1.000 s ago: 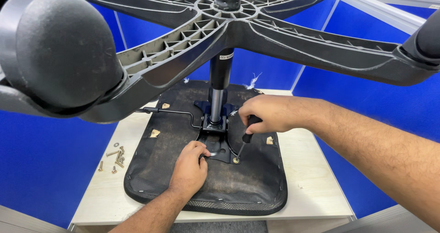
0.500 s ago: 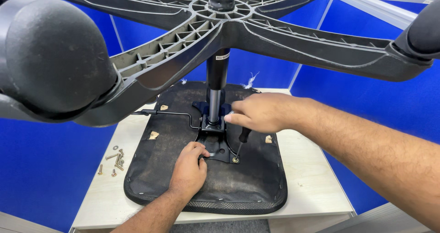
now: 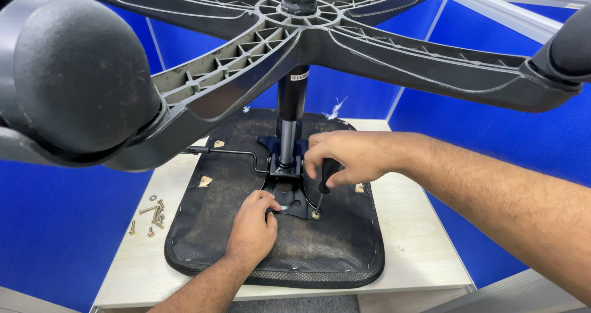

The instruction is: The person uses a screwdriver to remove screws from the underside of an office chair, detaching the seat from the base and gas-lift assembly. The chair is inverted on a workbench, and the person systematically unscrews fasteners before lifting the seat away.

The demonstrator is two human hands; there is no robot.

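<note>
We see our right hand wrapped around the black handle of a screwdriver, its thin shaft slanting down to a screw at the near right corner of the black metal mounting plate; most of the handle is buried in the fist, so we cannot make out its shape. Our left hand rests on the upturned chair seat, fingers curled together against the plate's near left edge, and whether they pinch anything under the tips is hidden from us. The seat lies underside up on a pale table, with the gas column rising from the plate to the five-armed chair base, which spreads across the top of the view and is cut off on both sides. A big dark caster looms blurred at the left and covers part of the table. A bent lever runs left from the plate. Loose screws lie on the table just left of the seat, too small to count surely.
</note>
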